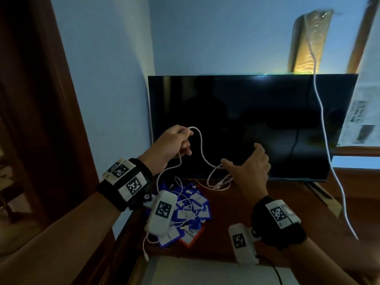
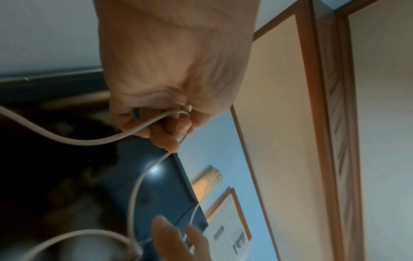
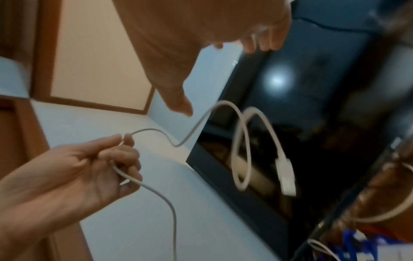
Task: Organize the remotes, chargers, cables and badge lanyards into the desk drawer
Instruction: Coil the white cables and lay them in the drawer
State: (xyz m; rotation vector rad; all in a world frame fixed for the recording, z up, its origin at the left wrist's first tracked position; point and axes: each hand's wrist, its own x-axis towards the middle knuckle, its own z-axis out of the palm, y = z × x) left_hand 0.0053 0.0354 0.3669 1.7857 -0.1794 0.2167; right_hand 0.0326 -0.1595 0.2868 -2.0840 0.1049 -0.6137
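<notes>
My left hand [image 1: 174, 144] pinches one thin white charging cable [image 1: 200, 145] in the air before the dark flat television screen [image 1: 246, 124], its tail dropping to the wooden desk top [image 1: 236, 204]; my right hand [image 1: 249, 166] is spread and holds nothing, just beside the hanging loop. I judge I am coiling it, so next that hand must catch the loop. Near the desk's left edge lies one heap of blue badge lanyards with white cards [image 1: 191, 204], too tangled to count.

cable [image 1: 202, 149] white | lanyards [image 1: 193, 208] blue, white cards | TV [image 1: 246, 120] black | desk [image 1: 236, 202] probably reddish-brown
</notes>
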